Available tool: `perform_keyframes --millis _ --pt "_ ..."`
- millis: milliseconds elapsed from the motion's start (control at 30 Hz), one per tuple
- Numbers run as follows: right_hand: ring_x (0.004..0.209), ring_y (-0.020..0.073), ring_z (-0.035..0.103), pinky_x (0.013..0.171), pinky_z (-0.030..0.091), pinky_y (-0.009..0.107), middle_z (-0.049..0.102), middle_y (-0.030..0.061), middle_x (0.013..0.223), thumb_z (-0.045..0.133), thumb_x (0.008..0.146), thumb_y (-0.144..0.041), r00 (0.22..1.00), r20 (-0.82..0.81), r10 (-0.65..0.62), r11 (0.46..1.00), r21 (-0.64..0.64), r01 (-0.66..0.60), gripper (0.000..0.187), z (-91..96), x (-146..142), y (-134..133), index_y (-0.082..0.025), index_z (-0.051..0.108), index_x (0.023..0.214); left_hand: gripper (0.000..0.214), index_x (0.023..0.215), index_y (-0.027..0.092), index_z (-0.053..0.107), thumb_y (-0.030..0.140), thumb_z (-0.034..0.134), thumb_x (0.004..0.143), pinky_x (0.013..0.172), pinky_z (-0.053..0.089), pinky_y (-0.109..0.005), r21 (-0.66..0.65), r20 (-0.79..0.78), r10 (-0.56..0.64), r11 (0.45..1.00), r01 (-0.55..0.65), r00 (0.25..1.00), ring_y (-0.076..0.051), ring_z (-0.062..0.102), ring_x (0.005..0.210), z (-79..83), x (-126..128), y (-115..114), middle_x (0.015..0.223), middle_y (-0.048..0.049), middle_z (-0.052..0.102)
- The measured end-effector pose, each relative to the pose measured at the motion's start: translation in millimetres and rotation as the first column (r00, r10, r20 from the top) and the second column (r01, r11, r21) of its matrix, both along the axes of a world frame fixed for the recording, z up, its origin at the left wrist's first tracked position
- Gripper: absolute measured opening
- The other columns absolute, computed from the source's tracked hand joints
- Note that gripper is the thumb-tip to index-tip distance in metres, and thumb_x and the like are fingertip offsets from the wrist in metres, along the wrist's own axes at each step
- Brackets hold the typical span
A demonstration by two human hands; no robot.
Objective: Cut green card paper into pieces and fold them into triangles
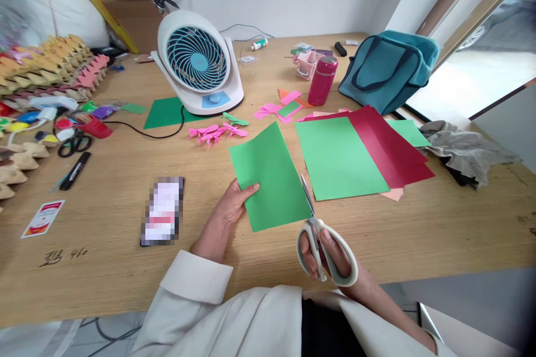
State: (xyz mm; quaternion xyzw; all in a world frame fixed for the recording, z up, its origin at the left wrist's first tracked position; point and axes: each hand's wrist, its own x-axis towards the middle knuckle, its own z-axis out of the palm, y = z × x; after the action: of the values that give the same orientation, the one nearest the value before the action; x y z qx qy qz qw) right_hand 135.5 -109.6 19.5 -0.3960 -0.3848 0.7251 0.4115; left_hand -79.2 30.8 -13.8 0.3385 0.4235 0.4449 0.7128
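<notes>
My left hand [232, 206] pinches the near left corner of a green paper sheet [270, 175], holding it just above the wooden table [117, 206]. My right hand [330, 259] has its fingers through the white handles of a pair of scissors [320, 240]. The blades point away from me along the sheet's right edge, near its lower right corner. Whether the blades touch the paper I cannot tell.
A stack of green and dark red sheets [360, 153] lies to the right. Pink paper pieces [215, 133], a white fan [196, 64], a red bottle [322, 81], a teal bag [387, 70] and a phone [162, 211] stand around. Black scissors [74, 144] and folded paper shapes fill the left side.
</notes>
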Motion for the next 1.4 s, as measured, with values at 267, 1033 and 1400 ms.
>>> perform_keyframes --millis 267,1033,1400 --pt "0.045 0.0107 0.045 0.047 0.035 0.024 0.050 -0.0026 0.055 0.038 0.095 -0.064 0.999 0.030 -0.045 0.999 0.025 0.044 0.049 -6.4 -1 -2 -0.020 0.056 0.084 0.046 0.097 0.017 0.073 0.029 0.091 0.057 0.085 0.055 -0.037 -0.006 -0.009 0.008 1.000 -0.008 1.000 -0.025 0.073 0.088 -1.4 0 1 0.093 -0.0068 0.078" --pt "0.043 0.0091 0.045 0.045 0.036 0.022 0.049 -0.0032 0.054 0.038 0.097 -0.062 0.997 0.002 -0.082 0.996 0.039 0.082 0.050 -9.5 -4 1 -0.018 0.056 0.084 0.051 0.102 0.016 0.071 0.031 0.091 0.057 0.085 0.055 -0.038 -0.009 -0.029 -0.049 0.999 0.048 0.998 -0.028 0.073 0.094 -6.1 -4 2 0.102 -0.0100 0.078" --pt "0.047 0.0101 0.051 0.045 0.037 0.021 0.055 -0.0006 0.057 0.038 0.096 -0.064 0.997 -0.037 -0.070 0.997 0.039 0.071 0.054 -11.7 -4 7 -0.016 0.059 0.087 0.051 0.105 0.015 0.071 0.030 0.089 0.060 0.089 0.055 -0.039 -0.007 -0.020 -0.104 0.995 0.104 0.994 -0.029 0.072 0.097 -5.8 -4 -2 0.101 -0.0110 0.078"
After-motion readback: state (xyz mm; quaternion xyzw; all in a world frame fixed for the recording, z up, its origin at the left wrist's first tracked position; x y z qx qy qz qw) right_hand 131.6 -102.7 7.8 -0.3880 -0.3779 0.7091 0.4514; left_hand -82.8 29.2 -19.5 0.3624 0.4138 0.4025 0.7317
